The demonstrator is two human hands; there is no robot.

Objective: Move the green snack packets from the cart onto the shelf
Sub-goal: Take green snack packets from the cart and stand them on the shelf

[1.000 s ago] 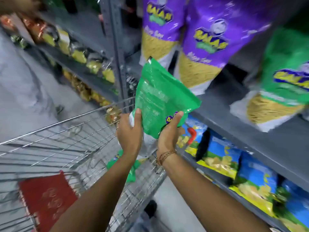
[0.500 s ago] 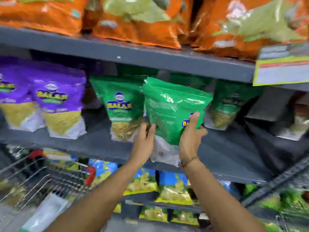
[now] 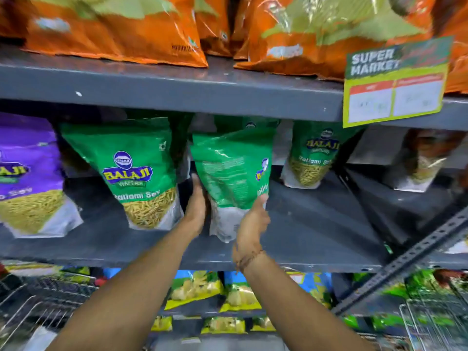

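A green snack packet (image 3: 231,171) stands upright over the grey middle shelf (image 3: 314,224), its back side turned to me. My left hand (image 3: 196,206) grips its lower left edge and my right hand (image 3: 253,221) holds its lower right side. Another green packet (image 3: 136,171) stands just left of it, and a third (image 3: 314,155) stands to the right, further back. One more green packet peeks out behind the held one. A corner of the wire cart (image 3: 27,305) shows at the bottom left.
Purple packets (image 3: 27,171) fill the shelf's left end. Orange bags (image 3: 114,29) sit on the shelf above, with a price sign (image 3: 395,82) hanging from its edge. Blue and yellow packets (image 3: 195,290) line the shelf below. A slotted metal upright (image 3: 410,257) slants at right.
Both hands have carried the green packet from above the cart up and into the middle shelf, between two standing green packets. My view has swung from the cart to the shelf.
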